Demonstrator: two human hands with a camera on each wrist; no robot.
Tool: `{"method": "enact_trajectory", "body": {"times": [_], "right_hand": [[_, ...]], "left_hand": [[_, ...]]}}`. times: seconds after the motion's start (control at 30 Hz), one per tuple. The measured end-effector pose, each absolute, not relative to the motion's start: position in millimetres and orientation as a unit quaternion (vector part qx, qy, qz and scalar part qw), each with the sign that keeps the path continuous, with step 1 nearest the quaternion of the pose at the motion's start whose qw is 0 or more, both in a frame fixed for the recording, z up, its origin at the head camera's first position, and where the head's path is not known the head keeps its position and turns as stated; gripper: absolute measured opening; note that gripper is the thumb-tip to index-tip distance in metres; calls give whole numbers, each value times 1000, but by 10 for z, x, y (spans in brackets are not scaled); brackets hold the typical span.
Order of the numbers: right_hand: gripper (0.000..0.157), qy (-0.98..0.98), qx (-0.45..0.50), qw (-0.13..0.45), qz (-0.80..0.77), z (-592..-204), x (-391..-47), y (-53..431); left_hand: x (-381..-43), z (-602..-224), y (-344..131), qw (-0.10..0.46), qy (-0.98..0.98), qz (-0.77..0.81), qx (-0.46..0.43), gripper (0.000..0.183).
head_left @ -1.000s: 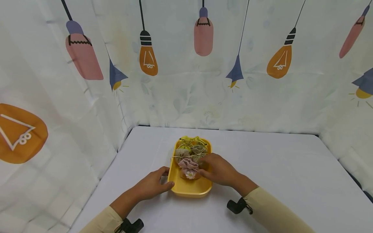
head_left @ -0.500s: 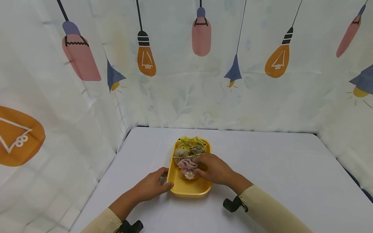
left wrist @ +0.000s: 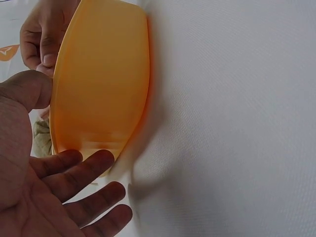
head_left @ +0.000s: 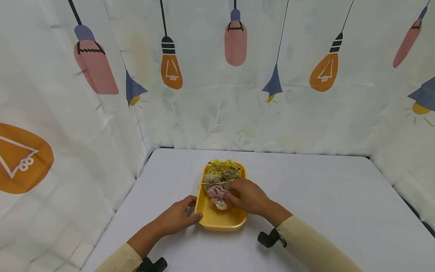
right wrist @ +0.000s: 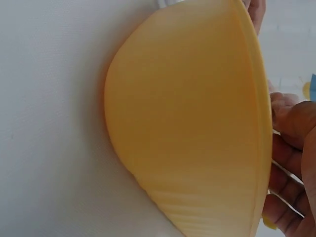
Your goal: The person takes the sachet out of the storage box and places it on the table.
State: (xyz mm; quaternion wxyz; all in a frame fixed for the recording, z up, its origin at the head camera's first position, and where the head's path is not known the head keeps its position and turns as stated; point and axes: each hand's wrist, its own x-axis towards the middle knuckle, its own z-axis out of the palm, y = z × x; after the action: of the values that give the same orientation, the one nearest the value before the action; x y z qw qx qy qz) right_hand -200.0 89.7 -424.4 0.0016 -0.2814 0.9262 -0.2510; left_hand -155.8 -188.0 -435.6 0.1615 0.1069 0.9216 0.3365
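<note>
A yellow plastic tray [head_left: 219,222] stands on the white table with small cloth pouches in it. My right hand [head_left: 250,196] reaches over the tray's right side, thumb and fingers pinching a pink pouch [head_left: 216,191] that has a white flower [head_left: 221,205] on its front. Behind it lie beige pouches [head_left: 210,180] and, at the far end, yellow-green pouches [head_left: 215,169], their thin drawstrings crossing. At the tray's left side is my left hand [head_left: 176,216]. Its thumb touches the rim and its fingers [left wrist: 74,180] extend, spread, along the outer wall. The right fingers partly hide the pouches.
The white-covered table [head_left: 306,189] reaches to a hanging cloth [head_left: 210,113] printed with lamps, which encloses the back and sides. A small black camera [head_left: 268,238] is strapped at the right wrist, another black camera [head_left: 154,265] at the left.
The right hand and forearm have shifted slightly left, fingers staying at the pink pouch. The left hand and the tray keep their places.
</note>
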Motion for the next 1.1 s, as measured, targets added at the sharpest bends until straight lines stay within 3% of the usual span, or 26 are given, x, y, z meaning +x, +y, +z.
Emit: {"method": "enact_trajectory", "body": {"times": [0.4,0.77,1.1], "right_hand": [[13,927,-238,-7,-292,-4074,-1939,968],[6,913,-244,-106,-310,-3860,-1925,1172],[7,906,-247,-134,-316,-3674,-1902,1349]], "left_hand": [[-1543,-4359,-1873,162,923,335,103,63],[-1562,-4352,-1879,162,927,324,96,64],[-1559,-4351,-1879,163,926,326,100,65]]}}
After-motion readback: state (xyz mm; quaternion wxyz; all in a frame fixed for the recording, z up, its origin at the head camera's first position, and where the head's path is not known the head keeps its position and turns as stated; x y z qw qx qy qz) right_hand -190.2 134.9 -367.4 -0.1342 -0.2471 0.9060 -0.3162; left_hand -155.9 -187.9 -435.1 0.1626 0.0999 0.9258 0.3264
